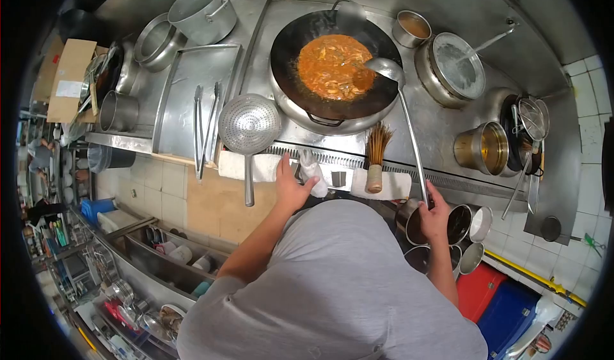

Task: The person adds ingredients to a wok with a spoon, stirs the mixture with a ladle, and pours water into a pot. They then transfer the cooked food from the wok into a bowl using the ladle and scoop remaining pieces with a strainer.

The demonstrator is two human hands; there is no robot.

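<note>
Bare left hand [294, 187], centre of frame: fingers loosely spread by a bunched white cloth [311, 174], contact unclear. Dark wok [281, 56], top centre, holds orange-red saucy food [332, 62]. Right hand [435, 213], right of centre, closed round the long handle of a steel ladle [387, 69] — its bowl is at the food's right edge. Good handling, in my judgement: light grip far down the handle, bowl low along the curved wall, slow sweeps so sauce doesn't slop over; dry cloth if the wok's loop handle gets touched.

Surface is stainless steel, left to right: tray [181, 72] with tongs [206, 129], perforated skimmer [249, 123] over the folded towel, bristle brush [376, 155] just below the wok, pot of yellowish liquid [489, 149] at right.

Room: cardboard box [70, 78] upper left, crowded shelving along the left edge — white tiled wall [587, 88] far right, red box [470, 289] lower right.
</note>
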